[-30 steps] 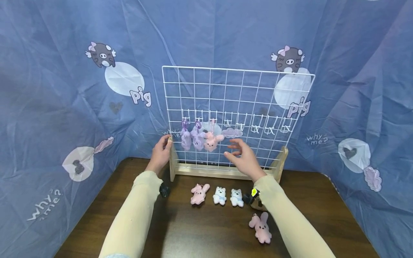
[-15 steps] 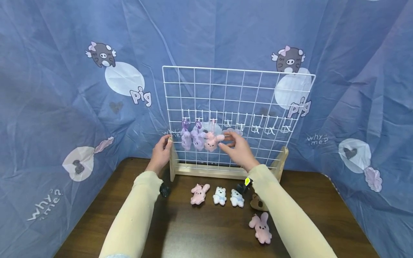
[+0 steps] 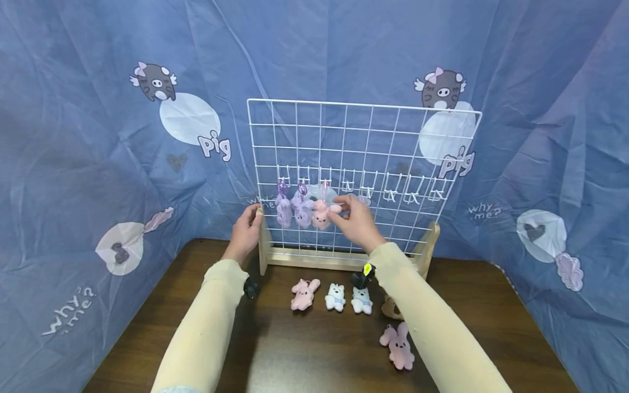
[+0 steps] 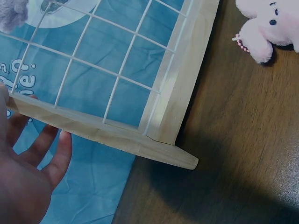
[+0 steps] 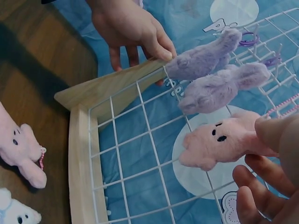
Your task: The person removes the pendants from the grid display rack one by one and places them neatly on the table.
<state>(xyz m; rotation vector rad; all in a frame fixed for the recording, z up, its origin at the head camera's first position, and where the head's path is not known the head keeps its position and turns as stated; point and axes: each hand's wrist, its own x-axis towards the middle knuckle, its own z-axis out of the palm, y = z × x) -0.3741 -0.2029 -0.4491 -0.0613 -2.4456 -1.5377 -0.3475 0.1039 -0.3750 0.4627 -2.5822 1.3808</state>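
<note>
A pink plush bunny keychain hangs by its pink chain from a hook on the white wire rack. My right hand pinches its ear between thumb and fingers, which the right wrist view shows close up beside the plush bunny's head. Two purple plush keychains hang just left of it, on neighbouring hooks. With my left hand I grip the rack's wooden side post, thumb on one side and fingers on the other. Part of the left thumb is cut off in the left wrist view.
Several white hooks line the grid to the right. On the dark wooden table lie two pink plush bunnies, two white plush keychains and a brown one, partly behind the right sleeve. A blue printed cloth hangs behind.
My right hand has moved left from beside the hanging pink plush bunny and now pinches its ear. The left hand has stayed on the post.
</note>
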